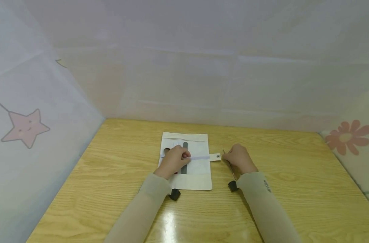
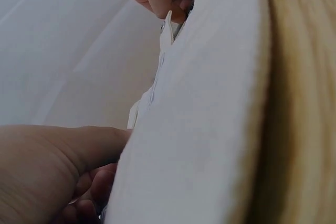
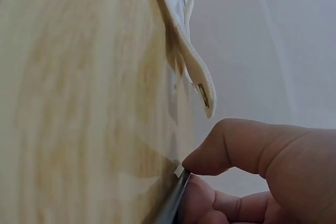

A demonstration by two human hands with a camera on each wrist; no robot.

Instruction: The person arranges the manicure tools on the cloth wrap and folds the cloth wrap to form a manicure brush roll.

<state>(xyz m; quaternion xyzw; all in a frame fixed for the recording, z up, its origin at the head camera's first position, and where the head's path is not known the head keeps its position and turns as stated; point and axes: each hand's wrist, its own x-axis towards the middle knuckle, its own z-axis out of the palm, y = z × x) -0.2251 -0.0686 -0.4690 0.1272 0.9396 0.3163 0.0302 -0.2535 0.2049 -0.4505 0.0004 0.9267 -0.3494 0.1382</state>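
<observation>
A white fabric pouch point(image 1: 199, 182) lies unfolded on the table, with a snap tab point(image 1: 215, 157) sticking out to its right. My left hand point(image 1: 173, 160) rests over its left half, thumb and finger pinching the pale lilac band point(image 1: 200, 158) across the middle. Under that band runs a flat grey strip point(image 1: 184, 168) shaped like a nail file. Beside the hand a dark rounded piece point(image 1: 167, 150) shows, mostly covered. Right of the tab, my right hand point(image 1: 239, 158) pinches a thin metal tool point(image 1: 231, 170); its shaft point(image 3: 174, 203) slants low over the tabletop in the right wrist view.
The wooden table point(image 1: 293, 168) meets pale cloth walls point(image 1: 184, 84) at the back and both sides. A printed star point(image 1: 26, 127) marks the left wall and a printed flower point(image 1: 348, 137) the right. Black wrist straps' ends point(image 1: 174, 194) hang below the sleeves.
</observation>
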